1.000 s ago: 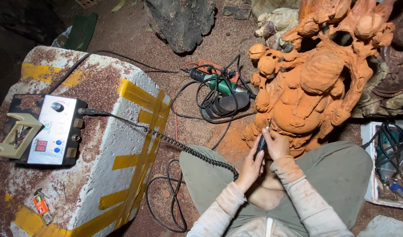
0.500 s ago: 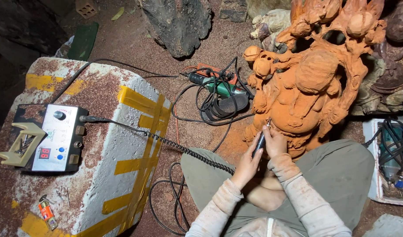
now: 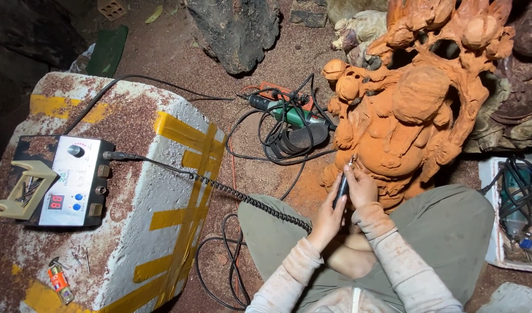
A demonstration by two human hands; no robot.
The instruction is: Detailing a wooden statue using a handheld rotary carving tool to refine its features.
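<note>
Both my hands grip a slim dark rotary carving handpiece [image 3: 342, 186], its tip touching the lower left of a large orange-red wooden carving [image 3: 413, 110]. My left hand [image 3: 328, 215] wraps the tool's lower body; my right hand [image 3: 363, 186] steadies it from the right, close to the tip. A coiled black cord [image 3: 242, 198] runs from the handpiece across the ground to a white and black control box [image 3: 69, 181] with a knob and red display. I sit cross-legged in olive trousers, sleeves dusty.
The control box rests on a dusty white foam block [image 3: 138, 220] with yellow tape stripes. A green power tool [image 3: 292, 116] and tangled cables lie left of the carving. A dark rock [image 3: 237, 29] stands behind. A white bin [image 3: 490, 232] of tools sits at right.
The view has shifted slightly; the foam block and carving sit lower in frame. My hands stay on the handpiece at the same spot on the carving.
</note>
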